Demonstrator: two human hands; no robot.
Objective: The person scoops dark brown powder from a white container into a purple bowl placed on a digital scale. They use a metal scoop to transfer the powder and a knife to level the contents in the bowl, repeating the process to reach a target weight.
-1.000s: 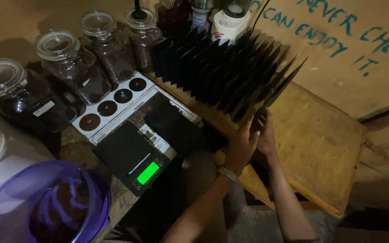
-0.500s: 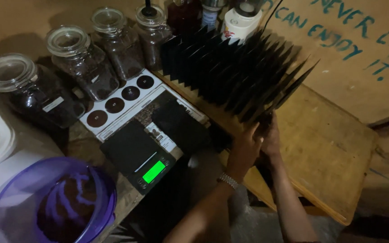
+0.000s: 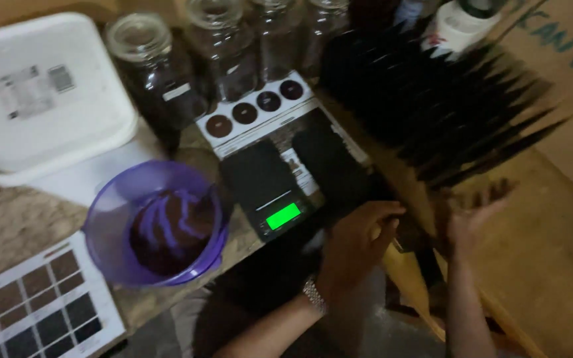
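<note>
My left hand [image 3: 358, 240] hovers with bent fingers just right of a small black scale [image 3: 260, 182] with a lit green display. Motion blur hides whether it holds anything. My right hand [image 3: 477, 213] is spread open, palm up, at the near end of a fanned row of upright black pouches [image 3: 432, 106]. A small dark object [image 3: 402, 233] shows between the two hands, too blurred to identify. A bracelet sits on my left wrist.
A purple bowl [image 3: 111, 219] holding dark brown grounds stands left of the scale. Behind are glass jars [image 3: 154, 66], a white tub lid [image 3: 48, 93], a card with brown circles [image 3: 253, 109] and a white bottle [image 3: 462, 23]. A swatch chart [image 3: 28, 305] lies front left, a wooden board [image 3: 552, 232] right.
The view has swung left and down. My left hand has left the end of the pouch row and moved toward the scale; my right hand has opened and spread.
</note>
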